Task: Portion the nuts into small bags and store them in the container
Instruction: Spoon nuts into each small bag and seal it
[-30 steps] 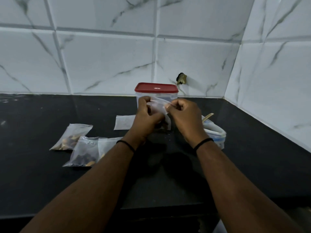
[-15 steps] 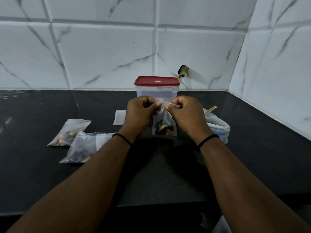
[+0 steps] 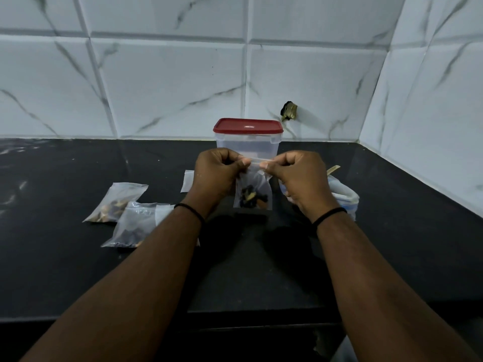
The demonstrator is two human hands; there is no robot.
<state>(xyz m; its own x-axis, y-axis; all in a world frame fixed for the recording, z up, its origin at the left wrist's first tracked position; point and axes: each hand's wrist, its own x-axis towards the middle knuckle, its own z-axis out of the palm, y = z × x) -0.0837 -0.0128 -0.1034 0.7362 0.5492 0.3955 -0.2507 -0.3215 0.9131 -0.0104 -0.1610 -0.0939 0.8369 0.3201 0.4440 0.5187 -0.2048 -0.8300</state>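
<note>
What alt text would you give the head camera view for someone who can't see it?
Both hands, left hand and right hand, pinch the top strip of a small clear bag of nuts above a black counter. Behind it stands a clear container with a red lid; two filled bags lie to the left.

Container [image 3: 247, 142] behind held bag [image 3: 252, 194]; filled bags [image 3: 125, 207] left.

Both forearms reach forward side by side, the left hand [image 3: 218, 173] and right hand [image 3: 295, 176] raised, fingers curled, thumbs and forefingers pinching close together.
</note>
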